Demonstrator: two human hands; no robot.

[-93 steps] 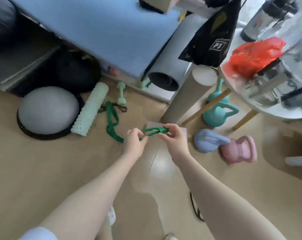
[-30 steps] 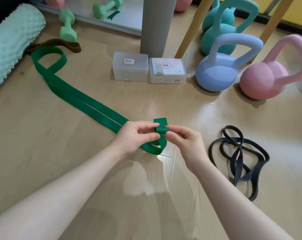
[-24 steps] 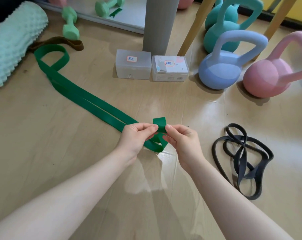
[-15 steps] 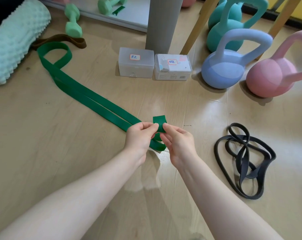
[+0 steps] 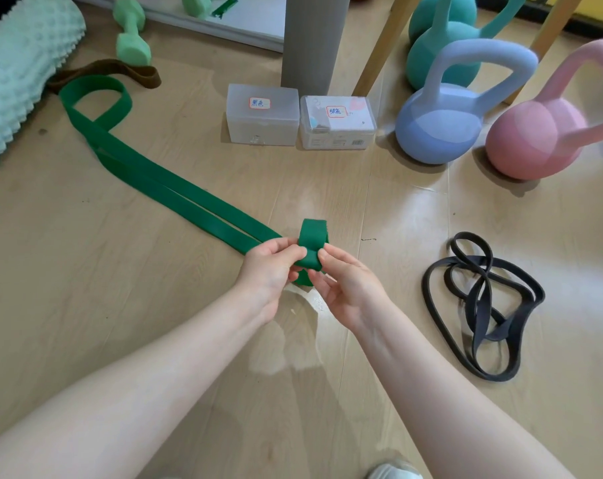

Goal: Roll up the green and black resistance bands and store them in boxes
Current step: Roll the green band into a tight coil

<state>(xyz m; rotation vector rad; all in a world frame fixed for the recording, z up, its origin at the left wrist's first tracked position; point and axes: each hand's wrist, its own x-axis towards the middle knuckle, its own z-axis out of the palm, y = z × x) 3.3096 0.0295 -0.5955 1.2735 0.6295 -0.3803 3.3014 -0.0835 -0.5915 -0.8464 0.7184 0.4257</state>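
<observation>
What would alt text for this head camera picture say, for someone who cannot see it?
Two bare hands, left hand and right hand, pinch the near end of a green resistance band, starting to roll it over a wooden floor. A black band lies tangled to the right; two small labelled plastic boxes and kettlebells sit beyond.

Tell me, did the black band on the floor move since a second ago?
No. The black band lies in the same tangle right of the hands, in front of the pink kettlebell; only the camera shifted.
</observation>
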